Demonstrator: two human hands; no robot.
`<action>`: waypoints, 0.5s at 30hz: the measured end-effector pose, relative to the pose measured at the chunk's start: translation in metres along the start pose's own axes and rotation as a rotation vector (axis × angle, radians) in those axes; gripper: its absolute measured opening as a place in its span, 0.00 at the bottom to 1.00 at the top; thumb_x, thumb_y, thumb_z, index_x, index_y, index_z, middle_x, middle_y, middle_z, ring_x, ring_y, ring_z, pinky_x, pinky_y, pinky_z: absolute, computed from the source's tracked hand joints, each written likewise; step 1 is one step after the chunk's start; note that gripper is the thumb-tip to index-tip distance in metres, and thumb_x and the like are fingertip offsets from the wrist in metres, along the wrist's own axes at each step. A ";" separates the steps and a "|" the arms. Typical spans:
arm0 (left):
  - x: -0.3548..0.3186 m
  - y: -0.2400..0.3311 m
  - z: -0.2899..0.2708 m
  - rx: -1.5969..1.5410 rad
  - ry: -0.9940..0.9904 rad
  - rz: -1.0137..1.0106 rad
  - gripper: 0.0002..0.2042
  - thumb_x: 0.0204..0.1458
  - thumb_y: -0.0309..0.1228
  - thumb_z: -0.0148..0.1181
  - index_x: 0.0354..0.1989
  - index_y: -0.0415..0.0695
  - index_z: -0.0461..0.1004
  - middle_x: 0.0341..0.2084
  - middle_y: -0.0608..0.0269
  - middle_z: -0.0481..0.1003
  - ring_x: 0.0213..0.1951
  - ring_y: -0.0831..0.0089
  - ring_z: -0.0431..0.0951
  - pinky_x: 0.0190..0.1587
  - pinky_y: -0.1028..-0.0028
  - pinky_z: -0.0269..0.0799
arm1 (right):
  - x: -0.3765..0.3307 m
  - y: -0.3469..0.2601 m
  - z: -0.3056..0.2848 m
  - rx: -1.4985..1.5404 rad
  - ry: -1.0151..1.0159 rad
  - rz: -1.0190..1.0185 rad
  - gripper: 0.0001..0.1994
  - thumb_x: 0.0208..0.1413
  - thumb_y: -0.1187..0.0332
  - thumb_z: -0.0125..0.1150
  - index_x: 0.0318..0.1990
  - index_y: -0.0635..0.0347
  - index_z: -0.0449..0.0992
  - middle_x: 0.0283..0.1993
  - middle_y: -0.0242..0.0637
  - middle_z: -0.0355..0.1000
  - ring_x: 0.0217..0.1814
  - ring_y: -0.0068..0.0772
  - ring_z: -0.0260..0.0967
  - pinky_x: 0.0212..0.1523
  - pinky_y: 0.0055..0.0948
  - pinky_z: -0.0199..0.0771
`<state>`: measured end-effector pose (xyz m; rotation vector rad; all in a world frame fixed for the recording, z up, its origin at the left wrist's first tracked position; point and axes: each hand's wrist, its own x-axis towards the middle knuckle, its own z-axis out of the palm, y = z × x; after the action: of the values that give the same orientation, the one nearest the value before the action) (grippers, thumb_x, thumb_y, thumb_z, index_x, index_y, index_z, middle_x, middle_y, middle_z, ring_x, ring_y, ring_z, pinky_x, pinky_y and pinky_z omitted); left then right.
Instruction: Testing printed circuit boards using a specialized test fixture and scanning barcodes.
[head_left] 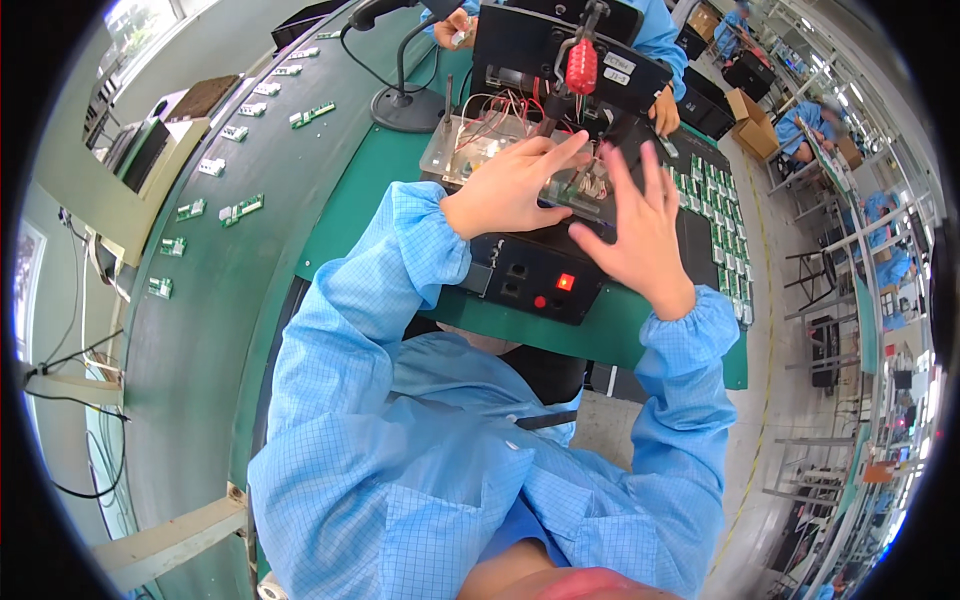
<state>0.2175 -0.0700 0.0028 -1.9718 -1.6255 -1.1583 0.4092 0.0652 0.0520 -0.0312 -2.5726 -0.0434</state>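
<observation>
My left hand (pixel 508 188) hovers over a test fixture with its fingers stretched out and nothing in its grasp. Beside it my right hand (pixel 645 240) has its fingers spread, slightly blurred by motion, and is empty too. Between the two lies the bed of the fixture, partly covered by my fingers; whether a board sits in it I cannot tell. A clear plastic box (pixel 437 150) with red and white wires is left of the bed. Above stands a toggle clamp with a red handle (pixel 581 68). The black control box (pixel 530 285) with a lit red switch (pixel 565 282) faces me.
Small green circuit boards (pixel 715 210) lie in rows on a dark mat at right. More boards (pixel 241 209) are spaced along a green conveyor belt (pixel 200 330) at left. A round black stand (pixel 408 108) is near the fixture. Across the bench, another person's hands (pixel 664 110) are at work.
</observation>
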 end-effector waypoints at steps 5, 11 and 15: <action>0.001 0.002 -0.004 0.014 -0.011 -0.020 0.52 0.44 0.34 0.75 0.76 0.38 0.48 0.59 0.63 0.77 0.57 0.55 0.74 0.60 0.61 0.71 | 0.003 0.000 0.002 -0.024 -0.039 -0.012 0.48 0.46 0.55 0.74 0.72 0.67 0.58 0.63 0.47 0.72 0.82 0.54 0.44 0.75 0.60 0.43; 0.003 0.004 -0.007 0.023 -0.027 -0.016 0.52 0.44 0.34 0.75 0.77 0.40 0.47 0.58 0.63 0.78 0.56 0.55 0.74 0.58 0.61 0.73 | 0.001 0.000 0.004 -0.026 0.000 0.011 0.47 0.45 0.56 0.75 0.71 0.67 0.60 0.61 0.49 0.73 0.81 0.56 0.46 0.74 0.60 0.46; 0.002 0.003 -0.006 0.026 -0.044 -0.037 0.52 0.45 0.33 0.74 0.77 0.41 0.46 0.59 0.64 0.77 0.55 0.55 0.75 0.58 0.61 0.73 | 0.001 0.001 0.002 0.041 0.034 0.005 0.50 0.42 0.53 0.77 0.73 0.61 0.59 0.60 0.55 0.72 0.81 0.59 0.42 0.75 0.61 0.44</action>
<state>0.2182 -0.0741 0.0090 -1.9718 -1.6971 -1.1094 0.4072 0.0664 0.0508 -0.0219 -2.5389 0.0104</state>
